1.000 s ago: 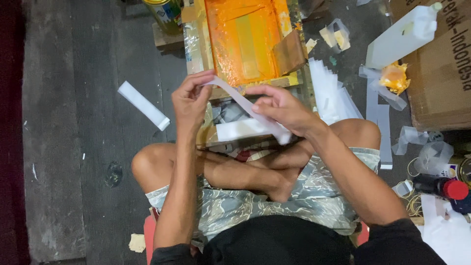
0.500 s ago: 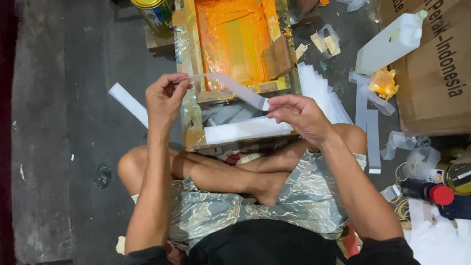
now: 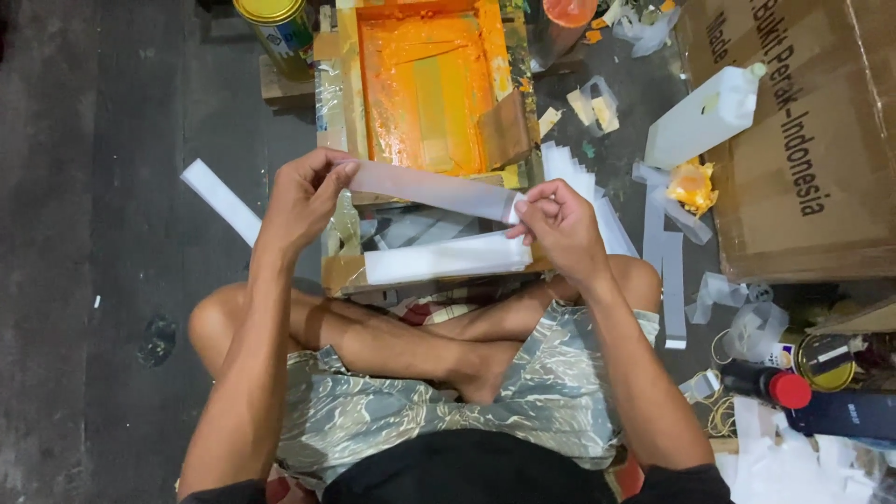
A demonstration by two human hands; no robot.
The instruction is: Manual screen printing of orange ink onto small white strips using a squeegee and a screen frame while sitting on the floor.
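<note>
I sit cross-legged on the floor. My left hand (image 3: 306, 194) pinches the left end of a long translucent white strip (image 3: 429, 189), and my right hand (image 3: 557, 226) pinches its right end. The strip is stretched nearly level between them. Just below it lies a stack of similar white strips (image 3: 446, 258) on a low wooden board. Behind the strip stands a wooden printing frame (image 3: 347, 93) whose screen is coated in orange ink (image 3: 425, 89), with a brown cardboard piece (image 3: 505, 129) lying in it.
A yellow-lidded can (image 3: 275, 28) stands at the back left. One loose white strip (image 3: 220, 200) lies on the floor to the left. On the right are a white plastic jug (image 3: 702, 115), a large cardboard box (image 3: 807, 140), more strips (image 3: 665, 261) and a red-capped bottle (image 3: 767, 384).
My hands have drawn apart and the strip has gone from slanted to stretched nearly level above the stack. My view has shifted slightly.
</note>
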